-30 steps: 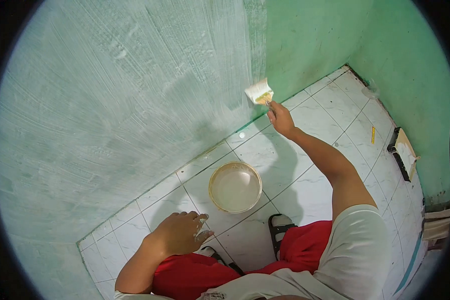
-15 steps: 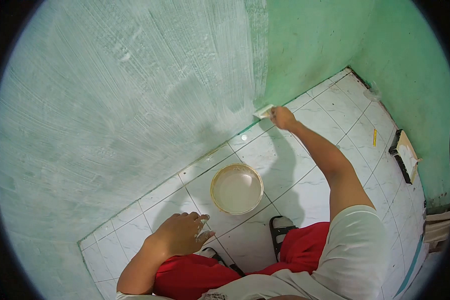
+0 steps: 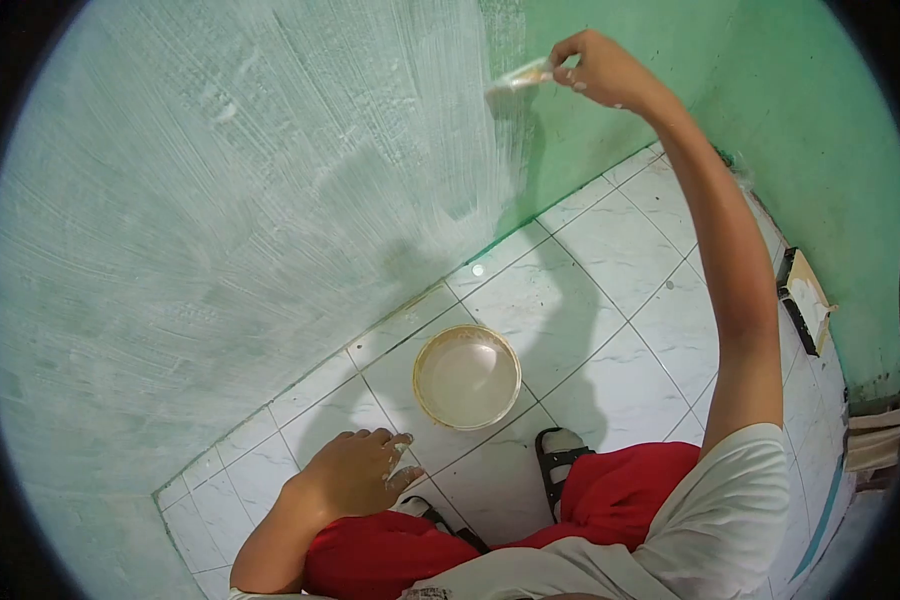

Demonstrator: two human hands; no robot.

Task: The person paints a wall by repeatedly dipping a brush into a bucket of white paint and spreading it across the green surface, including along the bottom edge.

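My right hand is closed on the handle of a paintbrush. Its bristles are at the wall, along the border between streaky white paint and bare green. Fingers apart, my left hand rests over my left knee with white paint on the thumb and fingertips, holding nothing. Between my feet and the wall stands a round bucket of whitish paint, close to my left hand.
White tiles cover the floor up to the wall's foot. At the right wall lies a black-edged tray-like object with white on it. A small white disc lies near the skirting line. My sandalled foot is right of the bucket.
My right hand has carried the paintbrush up the wall from the floor edge, along the white-green border. My left hand and the bucket have stayed in place.
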